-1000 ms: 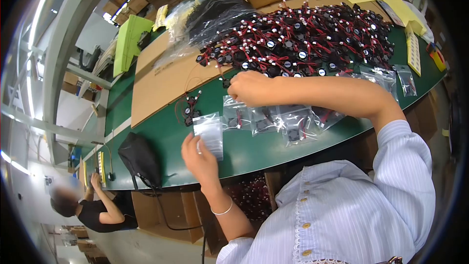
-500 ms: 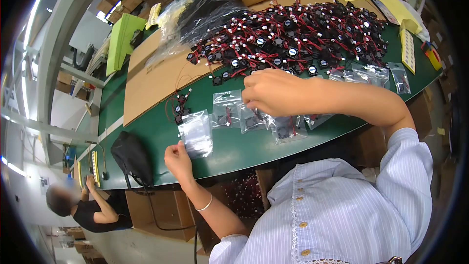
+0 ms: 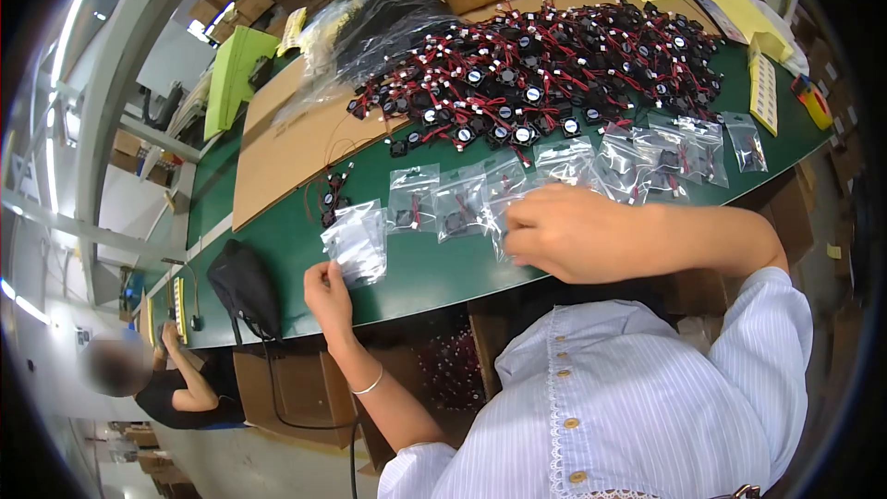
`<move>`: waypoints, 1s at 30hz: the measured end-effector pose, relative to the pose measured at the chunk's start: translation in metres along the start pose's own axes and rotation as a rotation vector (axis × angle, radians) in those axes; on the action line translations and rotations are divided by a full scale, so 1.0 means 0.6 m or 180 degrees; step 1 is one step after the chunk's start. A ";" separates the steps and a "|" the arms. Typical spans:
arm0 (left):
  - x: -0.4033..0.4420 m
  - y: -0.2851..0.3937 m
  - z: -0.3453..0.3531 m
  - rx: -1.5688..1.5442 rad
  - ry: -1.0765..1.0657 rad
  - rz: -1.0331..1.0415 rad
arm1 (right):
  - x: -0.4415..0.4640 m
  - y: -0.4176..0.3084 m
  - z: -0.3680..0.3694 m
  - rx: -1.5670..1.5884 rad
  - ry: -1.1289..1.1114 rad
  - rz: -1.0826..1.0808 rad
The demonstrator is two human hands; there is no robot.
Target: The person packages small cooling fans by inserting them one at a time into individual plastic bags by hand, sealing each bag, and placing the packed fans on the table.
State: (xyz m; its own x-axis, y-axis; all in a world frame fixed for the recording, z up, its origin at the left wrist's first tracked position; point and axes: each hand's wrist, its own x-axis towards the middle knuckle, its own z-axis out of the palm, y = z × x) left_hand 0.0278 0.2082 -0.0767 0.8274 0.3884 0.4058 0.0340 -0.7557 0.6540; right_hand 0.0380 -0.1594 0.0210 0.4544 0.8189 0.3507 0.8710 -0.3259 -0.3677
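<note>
My left hand (image 3: 328,298) is closed in a pinch at the lower left corner of a stack of clear plastic bags (image 3: 360,245), which lies on the green table. My right hand (image 3: 571,234) is over the row of bags near the front edge, its fingers curled down; what they hold, if anything, is hidden. Left of those fingers lie clear zip bags, each with a small black fan inside: one bag (image 3: 413,201) and another bag (image 3: 462,208). More filled bags (image 3: 637,166) spread to the right. Several loose fans (image 3: 334,196) with wires sit behind the stack.
A large heap of black fans with red wires (image 3: 554,74) covers the back of the table, beside a cardboard sheet (image 3: 296,139). A black pouch (image 3: 245,288) lies at the left. Other people sit at the left and far side. Open boxes (image 3: 296,397) stand below.
My right hand has moved toward me, from above the bags to their near side, uncovering bags behind it. My left hand stays at the bag stack. The view has shifted slightly.
</note>
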 end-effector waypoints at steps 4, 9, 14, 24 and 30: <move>-0.013 0.026 -0.001 0.0889 0.0218 0.1367 | -0.029 -0.027 0.003 0.0316 -0.0059 -0.0024; -0.016 -0.005 0.018 0.0333 -0.0061 0.0603 | -0.046 -0.045 0.018 0.0478 0.0108 -0.0134; -0.043 0.048 0.010 -0.0701 0.0979 0.0131 | -0.050 -0.052 0.035 0.0731 0.0337 -0.0025; -0.157 0.245 0.050 -0.4594 -0.0059 -0.0979 | 0.043 -0.071 0.116 0.1110 0.1712 0.0261; -0.196 0.265 0.063 -0.4801 -0.0788 -0.0814 | 0.027 -0.059 0.114 0.1860 0.1675 0.0619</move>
State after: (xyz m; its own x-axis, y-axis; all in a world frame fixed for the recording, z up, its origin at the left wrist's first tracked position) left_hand -0.0429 0.0225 -0.0442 0.9619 0.2109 0.1740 -0.2670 0.5877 0.7637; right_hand 0.0019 -0.1024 -0.0190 0.7428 0.3958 0.5400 0.5951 -0.0208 -0.8034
